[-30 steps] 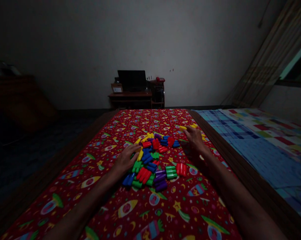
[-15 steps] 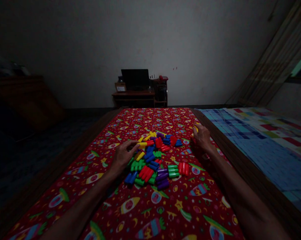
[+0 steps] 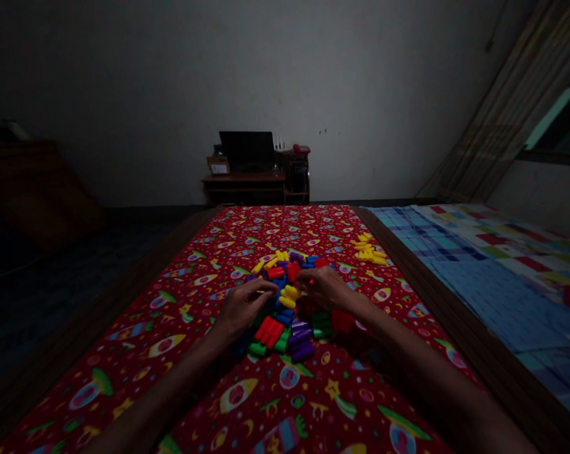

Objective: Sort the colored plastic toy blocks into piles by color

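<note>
A heap of plastic finger-shaped blocks lies on the red patterned cloth [image 3: 238, 391]. At its left side is my left hand [image 3: 240, 308], thumb and forefinger curved toward each other with a gap between. My right hand [image 3: 326, 285] reaches over the heap's right side, fingers stretched leftward. Between the two sets of fingertips are yellow blocks [image 3: 289, 297]; whether either hand touches them cannot be made out. Nearer me lie red blocks [image 3: 268, 332], purple blocks [image 3: 301, 341] and green blocks [image 3: 321, 324]. My hands cover parts of the heap.
A separate group of yellow blocks [image 3: 370, 251] sits near the cloth's right edge. Beyond the table stand a desk [image 3: 247, 180] and a dark monitor [image 3: 247, 150]. A blue checked sheet [image 3: 422, 265] spreads at the right.
My right hand has moved left from the yellow group at the table's right edge to the heap. Yellow blocks now show between my hands. The view has shifted slightly.
</note>
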Demonstrator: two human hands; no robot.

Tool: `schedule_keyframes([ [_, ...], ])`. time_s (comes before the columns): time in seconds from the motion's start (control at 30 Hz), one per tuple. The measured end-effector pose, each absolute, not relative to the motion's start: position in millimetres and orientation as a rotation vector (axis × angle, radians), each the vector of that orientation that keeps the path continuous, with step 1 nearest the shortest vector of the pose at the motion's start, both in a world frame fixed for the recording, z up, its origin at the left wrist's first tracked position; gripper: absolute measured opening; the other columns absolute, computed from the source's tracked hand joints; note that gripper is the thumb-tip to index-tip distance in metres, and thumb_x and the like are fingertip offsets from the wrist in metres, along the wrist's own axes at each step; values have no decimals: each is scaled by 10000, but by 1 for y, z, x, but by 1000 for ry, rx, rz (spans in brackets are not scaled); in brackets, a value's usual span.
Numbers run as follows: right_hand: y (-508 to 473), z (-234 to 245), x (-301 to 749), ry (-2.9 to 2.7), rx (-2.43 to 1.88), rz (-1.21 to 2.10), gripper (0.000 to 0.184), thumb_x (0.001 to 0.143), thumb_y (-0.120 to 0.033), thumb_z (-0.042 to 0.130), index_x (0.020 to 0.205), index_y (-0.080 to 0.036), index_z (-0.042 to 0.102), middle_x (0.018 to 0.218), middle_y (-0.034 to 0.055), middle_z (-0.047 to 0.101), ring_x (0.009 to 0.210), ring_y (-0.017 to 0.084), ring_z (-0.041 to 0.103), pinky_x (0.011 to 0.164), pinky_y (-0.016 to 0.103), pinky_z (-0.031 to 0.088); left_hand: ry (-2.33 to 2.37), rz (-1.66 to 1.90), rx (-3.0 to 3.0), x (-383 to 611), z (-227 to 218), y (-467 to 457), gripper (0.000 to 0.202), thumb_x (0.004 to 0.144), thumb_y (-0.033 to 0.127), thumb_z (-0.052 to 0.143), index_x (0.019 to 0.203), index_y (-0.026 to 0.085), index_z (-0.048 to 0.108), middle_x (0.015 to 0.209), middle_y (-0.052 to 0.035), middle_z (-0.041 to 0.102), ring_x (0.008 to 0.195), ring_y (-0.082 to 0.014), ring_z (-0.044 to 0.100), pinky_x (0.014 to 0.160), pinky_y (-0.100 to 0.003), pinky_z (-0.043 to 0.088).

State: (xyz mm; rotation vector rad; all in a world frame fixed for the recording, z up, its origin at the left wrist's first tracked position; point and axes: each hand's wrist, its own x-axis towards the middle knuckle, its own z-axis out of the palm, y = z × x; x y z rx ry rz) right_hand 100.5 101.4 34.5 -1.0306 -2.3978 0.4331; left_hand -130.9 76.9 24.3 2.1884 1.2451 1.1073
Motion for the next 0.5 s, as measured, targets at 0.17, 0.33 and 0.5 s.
schedule_keyframes([
  [0.17, 102, 38, 103, -2511, -870, 688, 378, 932, -364, 542, 1250, -170, 607, 983, 87, 727, 846, 192, 670, 690, 248, 455, 1093, 1030, 2347, -132, 20, 78, 222, 870, 283, 501, 905, 224, 713, 949, -38, 747, 889, -180, 697, 817, -281, 547],
  [0.33, 95, 42, 102, -2683, -916, 594, 379, 804, -315, 713, 1150, -167, 666, 1040, 105, 708, 898, 212, 648, 705, 253, 438, 1332, 1041, 2465, -153, 15, 91, 228, 882, 307, 497, 946, 209, 693, 994, -71, 691, 949, -215, 652, 868, -347, 523],
  [0.5, 96, 47, 107, -2693, -985, 511, 239, 806, -118, 623, 1029, -146, 703, 879, 77, 715, 733, 156, 620, 628, 228, 393, 1631, 769, 2501, -172, 6, 98, 333, 880, 418, 489, 1045, 202, 681, 994, -88, 644, 920, -240, 626, 837, -367, 505],
])
